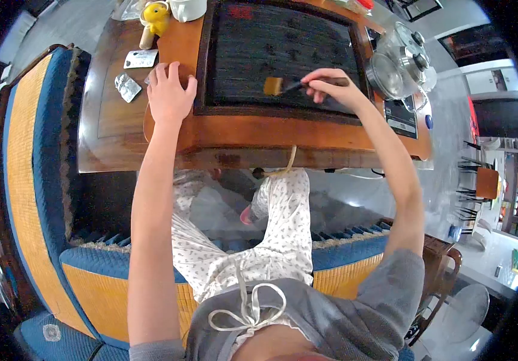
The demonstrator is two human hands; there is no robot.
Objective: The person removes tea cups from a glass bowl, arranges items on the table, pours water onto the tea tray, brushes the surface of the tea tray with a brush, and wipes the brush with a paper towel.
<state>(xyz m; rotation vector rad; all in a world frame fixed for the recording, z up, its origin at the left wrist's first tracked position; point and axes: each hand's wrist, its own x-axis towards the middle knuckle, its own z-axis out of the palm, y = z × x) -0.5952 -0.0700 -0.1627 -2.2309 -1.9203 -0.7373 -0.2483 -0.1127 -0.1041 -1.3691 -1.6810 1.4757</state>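
My right hand (330,85) pinches the dark handle of a flat brush (274,86). Its tan bristles point left over the dark slatted tea tray (241,66), near the tray's front edge; whether they touch it I cannot tell. Fingers spread, my left hand (171,93) rests on the wooden table just left of the tray and holds nothing. Beside that hand lie a crumpled silver foil packet (128,88) and a white blister-like pack (141,59).
A yellow duck-like figure (156,18) and a white cup (188,8) stand at the back left. Glass pots (389,75) with black-knobbed lids stand right of the tray. The wooden table's front edge (241,157) runs above my knees.
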